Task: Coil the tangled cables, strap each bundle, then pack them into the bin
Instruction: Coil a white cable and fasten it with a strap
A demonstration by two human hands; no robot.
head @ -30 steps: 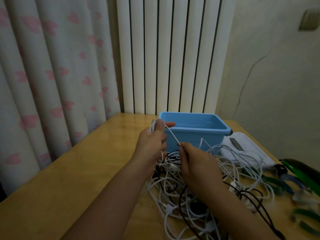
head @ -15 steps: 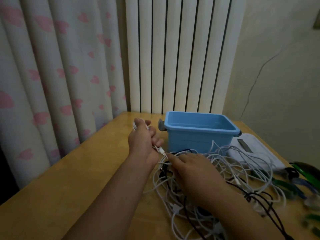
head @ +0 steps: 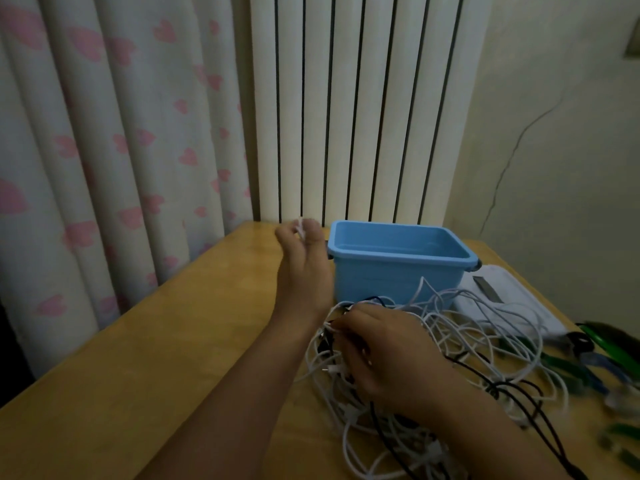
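Counter (head: 138, 358), left to right: my left hand (head: 304, 261) raised, pinching a white cable end (head: 300, 227) — blue bin (head: 398, 265) just beside it; my right hand (head: 388, 355) curled into the tangled cables (head: 467, 341); green straps (head: 616, 344) far right.

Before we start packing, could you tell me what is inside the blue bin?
The blue bin shows only bare blue inner walls and part of its floor; no cables show inside. Its near wall hides the closest part of the floor, so anything lying there cannot be seen.
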